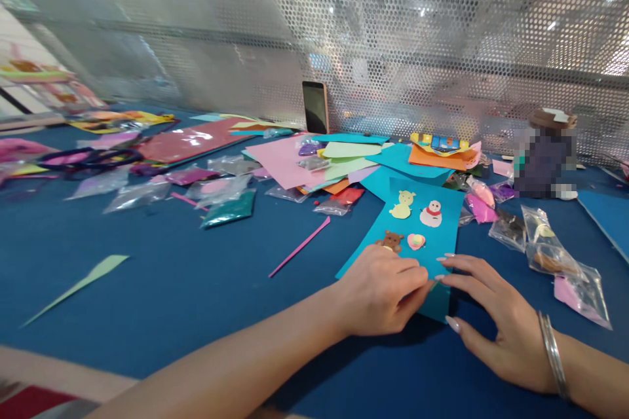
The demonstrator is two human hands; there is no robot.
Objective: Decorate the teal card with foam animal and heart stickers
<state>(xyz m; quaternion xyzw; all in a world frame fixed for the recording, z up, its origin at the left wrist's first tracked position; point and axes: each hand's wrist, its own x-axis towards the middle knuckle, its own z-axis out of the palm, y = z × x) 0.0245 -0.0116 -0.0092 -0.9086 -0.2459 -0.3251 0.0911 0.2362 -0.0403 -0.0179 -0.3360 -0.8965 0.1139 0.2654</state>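
A blue sheet of paper lies on the table in front of me. On it are a pale yellow animal cutout, a snowman cutout, a brown bear cutout and a small pink and yellow heart. My left hand rests over the sheet's lower part, its fingers curled closed; whatever they pinch is hidden. Just right of it, my right hand has its fingers apart, with fingertips at the sheet's right edge. A silver bangle circles that wrist.
Coloured papers and several small plastic bags cover the back of the blue table. A phone leans on the perforated metal screen. Left of the sheet lie a pink strip and a green paper sliver. Bags lie right.
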